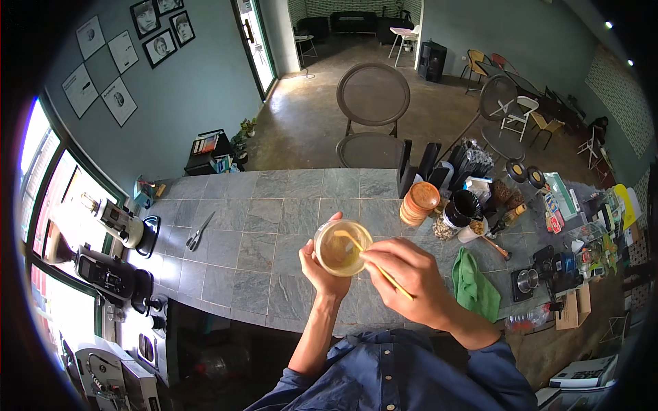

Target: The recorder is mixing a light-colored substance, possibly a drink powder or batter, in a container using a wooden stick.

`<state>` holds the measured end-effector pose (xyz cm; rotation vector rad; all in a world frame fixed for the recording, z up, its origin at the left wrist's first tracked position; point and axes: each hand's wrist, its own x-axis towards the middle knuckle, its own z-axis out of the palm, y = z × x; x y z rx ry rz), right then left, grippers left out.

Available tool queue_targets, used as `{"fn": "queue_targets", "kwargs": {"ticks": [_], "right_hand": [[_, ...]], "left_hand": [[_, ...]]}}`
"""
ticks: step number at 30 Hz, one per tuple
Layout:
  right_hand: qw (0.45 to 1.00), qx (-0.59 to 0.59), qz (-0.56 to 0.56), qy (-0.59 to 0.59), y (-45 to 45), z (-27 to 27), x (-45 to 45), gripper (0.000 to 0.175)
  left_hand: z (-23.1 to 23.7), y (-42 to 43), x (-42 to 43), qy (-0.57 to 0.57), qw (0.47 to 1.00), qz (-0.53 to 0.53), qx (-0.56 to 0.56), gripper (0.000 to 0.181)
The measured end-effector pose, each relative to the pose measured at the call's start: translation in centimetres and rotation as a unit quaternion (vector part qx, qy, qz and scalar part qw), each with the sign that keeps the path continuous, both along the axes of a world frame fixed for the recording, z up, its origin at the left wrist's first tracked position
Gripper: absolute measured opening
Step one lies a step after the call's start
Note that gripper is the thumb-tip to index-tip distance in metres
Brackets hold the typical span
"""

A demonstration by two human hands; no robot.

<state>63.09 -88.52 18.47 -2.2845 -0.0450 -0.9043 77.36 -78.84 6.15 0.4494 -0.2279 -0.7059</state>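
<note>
My left hand (pixel 325 275) holds a round, clear-looking jar or cup (pixel 342 269) from below and the side, above the tiled counter. Its open mouth faces up, with something pale yellowish inside; I cannot tell what. In my right hand (pixel 406 280) is a slim yellow stick or spoon (pixel 393 281), pinched between thumb and fingers. The rounded end of this tool lies within the mouth of the jar, and its other end sticks out below my fingers. Right of my right hand, a crumpled green cloth (pixel 474 285) lies on the counter.
Scissors (pixel 199 232) lie on the grey tiled counter (pixel 257 257), left of my hands. Coffee grinders (pixel 110 275) stand further left. Stacked terracotta-coloured saucers (pixel 419 205), a black coffee dripper (pixel 461 208) and several jars crowd the right side. Mesh-backed chairs (pixel 373 95) stand beyond the counter.
</note>
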Motion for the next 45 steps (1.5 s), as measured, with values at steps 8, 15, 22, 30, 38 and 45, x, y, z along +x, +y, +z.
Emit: {"fn": "queue_targets", "kwargs": {"ticks": [8, 15, 22, 30, 38, 45], "right_hand": [[0.995, -0.100, -0.002, -0.017, -0.4, -1.0, 0.6, 0.023], [0.983, -0.168, -0.076, -0.006, 0.2, -0.7, 0.6, 0.025], [0.994, -0.109, 0.005, 0.003, -0.4, 1.1, -0.4, 0.029], [0.997, -0.079, -0.019, -0.010, -1.7, 0.5, -0.6, 0.028], [0.987, -0.114, 0.107, 0.045, -6.6, 0.2, 1.4, 0.022], [0.972, -0.220, 0.075, 0.013, -6.5, 1.1, 1.8, 0.033]], "left_hand": [[0.9, 0.0, -0.7, -0.022, 0.999, -0.046, 0.017, 0.081], [0.8, 0.2, -0.5, -0.032, 0.998, 0.027, 0.043, 0.073], [0.7, 0.3, 0.8, -0.041, 0.995, 0.040, 0.079, 0.078], [-0.4, -0.2, 1.9, -0.009, 0.979, 0.119, 0.162, 0.073], [1.8, 0.6, 0.9, -0.005, 0.986, -0.055, 0.157, 0.075], [3.3, 1.0, 0.0, 0.037, 0.983, -0.125, 0.129, 0.072]]}}
